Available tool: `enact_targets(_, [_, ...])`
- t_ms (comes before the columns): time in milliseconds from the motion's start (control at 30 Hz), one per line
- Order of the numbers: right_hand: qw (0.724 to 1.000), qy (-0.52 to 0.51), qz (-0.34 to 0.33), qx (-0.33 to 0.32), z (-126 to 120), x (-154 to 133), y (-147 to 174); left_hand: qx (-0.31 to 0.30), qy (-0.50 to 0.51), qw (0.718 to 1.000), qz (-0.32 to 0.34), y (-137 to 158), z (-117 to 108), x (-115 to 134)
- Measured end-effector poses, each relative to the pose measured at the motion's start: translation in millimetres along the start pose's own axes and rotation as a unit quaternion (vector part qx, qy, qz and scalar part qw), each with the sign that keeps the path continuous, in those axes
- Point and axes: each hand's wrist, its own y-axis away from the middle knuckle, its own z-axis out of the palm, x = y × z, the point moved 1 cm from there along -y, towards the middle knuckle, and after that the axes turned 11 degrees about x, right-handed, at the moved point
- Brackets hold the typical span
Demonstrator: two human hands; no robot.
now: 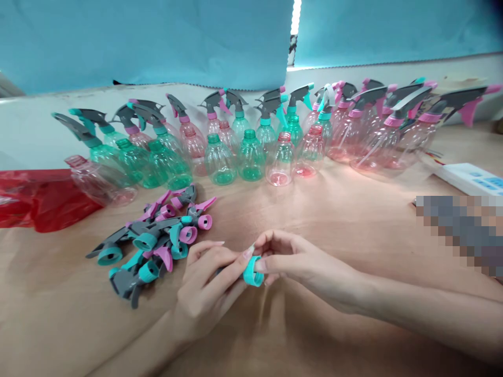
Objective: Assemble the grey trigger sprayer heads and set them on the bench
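Note:
My left hand (210,280) is closed around a spray trigger head (252,273), whose grey body is mostly hidden by the fingers. Its teal screw collar faces right, with the open end showing. My right hand (302,264) pinches at the collar, one digit at its opening; whether it holds anything small there is hidden. To the left lies a pile of loose spray trigger heads (157,235), grey with pink or teal collars and levers. Beyond both hands, several open-necked bottles stand upright, among them a green bottle (251,157) and a pink-tinted bottle (280,159).
Behind the open bottles stand several bottles with spray heads fitted, such as a large pink one (377,139) on the right. A red plastic bag (47,201) lies at the left. At the right edge are a white box (471,175) and a blurred-out patch.

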Motion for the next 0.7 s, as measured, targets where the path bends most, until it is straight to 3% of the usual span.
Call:
enact_targets(233, [0.999,-0.037,0.019,-0.008,2.6,6.8,1.3,-0.019,0.004,1.0,-0.014,1.5,1.8,2.0])
enact_targets(467, [0.998,-0.049,-0.001,-0.048,6.1,2.6,4.2,0.005,0.019,0.999,-0.031,2.7,1.2,4.0])
enact_targets(700, [0.998,-0.046,0.031,-0.028,4.8,2.3,5.7,-0.013,0.018,1.0,-0.01,-2.6,-0.2,7.1])
